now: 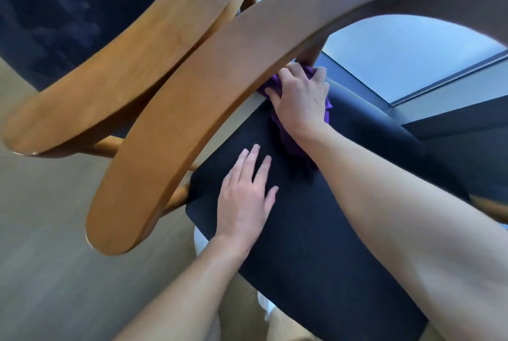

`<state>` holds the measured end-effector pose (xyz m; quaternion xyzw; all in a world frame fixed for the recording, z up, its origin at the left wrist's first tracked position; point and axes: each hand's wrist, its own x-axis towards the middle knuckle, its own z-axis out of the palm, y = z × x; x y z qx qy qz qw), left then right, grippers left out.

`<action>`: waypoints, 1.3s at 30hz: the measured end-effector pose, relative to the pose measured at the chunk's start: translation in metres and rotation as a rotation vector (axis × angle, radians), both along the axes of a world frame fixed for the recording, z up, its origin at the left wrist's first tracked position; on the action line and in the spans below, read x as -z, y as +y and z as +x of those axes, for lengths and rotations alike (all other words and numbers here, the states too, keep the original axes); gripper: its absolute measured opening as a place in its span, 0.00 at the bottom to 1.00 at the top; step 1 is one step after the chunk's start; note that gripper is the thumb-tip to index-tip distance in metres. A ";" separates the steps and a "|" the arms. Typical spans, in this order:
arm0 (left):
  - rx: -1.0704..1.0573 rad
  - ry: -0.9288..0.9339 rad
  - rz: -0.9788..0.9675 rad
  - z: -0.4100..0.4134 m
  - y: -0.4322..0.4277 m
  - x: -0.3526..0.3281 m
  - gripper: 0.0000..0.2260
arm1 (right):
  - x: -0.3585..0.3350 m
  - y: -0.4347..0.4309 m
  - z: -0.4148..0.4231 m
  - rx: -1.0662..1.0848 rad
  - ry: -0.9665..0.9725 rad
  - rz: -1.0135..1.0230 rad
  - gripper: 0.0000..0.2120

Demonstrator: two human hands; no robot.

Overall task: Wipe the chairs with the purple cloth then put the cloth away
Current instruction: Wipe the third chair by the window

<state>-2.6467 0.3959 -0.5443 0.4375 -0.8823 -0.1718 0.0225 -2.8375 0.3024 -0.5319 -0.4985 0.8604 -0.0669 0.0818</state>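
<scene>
Nearest to you, your left hand (pixel 244 203) is lying flat on the dark seat (pixel 316 252). Its fingers (pixel 254 158) are stretching out straight and slightly spread, holding nothing. Your right forearm is reaching across the seat from the near right.

Further in, your right hand (pixel 299 98) is gripping the purple cloth (pixel 290 141). Its fingers (pixel 286 76) are curling round the bunched fabric and pressing it against the wooden post (pixel 310 52) at the far edge of the seat, just under the curved wooden rail (pixel 170 126). A loose part of the cloth is trailing from under your wrist down onto the seat.

The rail is sweeping from the near left, up over the post and away to the far right.

On the left, a second chair (pixel 123 46) is standing just beside this one. Its own wooden rail is running close alongside the first; whether the two are touching is not clear. Its dark seat is showing blurred at the far left.

Pale wooden floor (pixel 55 230) is showing beneath both chairs on the left. At the far right, a bright window (pixel 398 60) with a dark frame is showing behind the rail.
</scene>
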 end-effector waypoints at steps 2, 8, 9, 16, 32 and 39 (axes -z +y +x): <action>-0.013 -0.004 0.004 0.000 0.005 -0.001 0.25 | -0.001 0.003 0.006 0.025 -0.043 -0.006 0.15; -0.080 -0.013 0.144 0.014 0.007 -0.020 0.25 | -0.013 0.036 0.043 -0.047 -0.114 0.005 0.15; -0.105 0.001 0.168 0.021 0.010 -0.020 0.24 | -0.012 0.046 0.053 -0.044 -0.133 -0.004 0.15; -0.520 0.362 0.356 0.036 0.009 -0.032 0.08 | -0.008 0.119 0.123 -0.065 -0.280 -0.197 0.13; -0.598 0.600 0.654 -0.010 -0.015 -0.070 0.10 | -0.043 0.139 0.085 0.557 -0.890 -0.372 0.10; -0.461 0.388 0.187 -0.025 -0.026 -0.079 0.12 | -0.045 0.156 0.050 0.579 -0.514 -0.418 0.09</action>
